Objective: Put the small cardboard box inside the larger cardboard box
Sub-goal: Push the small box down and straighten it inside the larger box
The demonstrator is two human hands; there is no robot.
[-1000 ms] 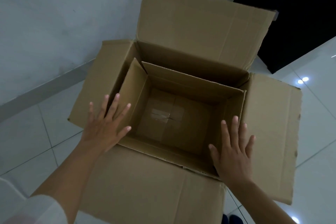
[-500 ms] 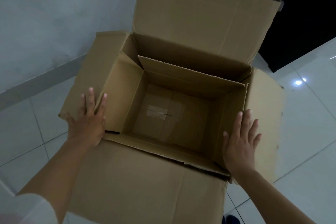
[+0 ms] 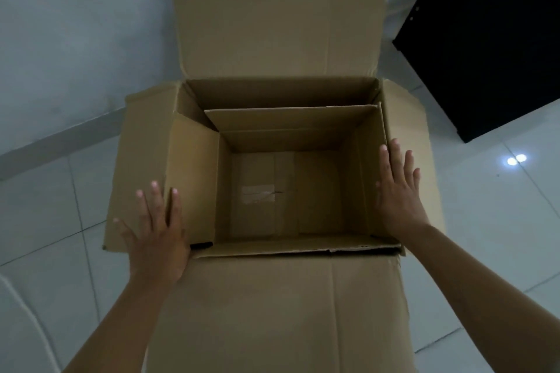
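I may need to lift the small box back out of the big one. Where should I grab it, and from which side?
Judging by its pose, grip the small cardboard box by its upright left flap and right wall, coming straight down from above. It sits open-topped inside the larger cardboard box, whose walls block any side approach; only those upper edges stand exposed.

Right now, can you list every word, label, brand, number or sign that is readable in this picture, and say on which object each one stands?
None: no readable text shows anywhere.
The larger cardboard box and its flaps: plain brown, no print.
The small cardboard box inside it: no print; the pale tape patch on its bottom is blank.
The wall, tiled floor and dark panel: no signs.
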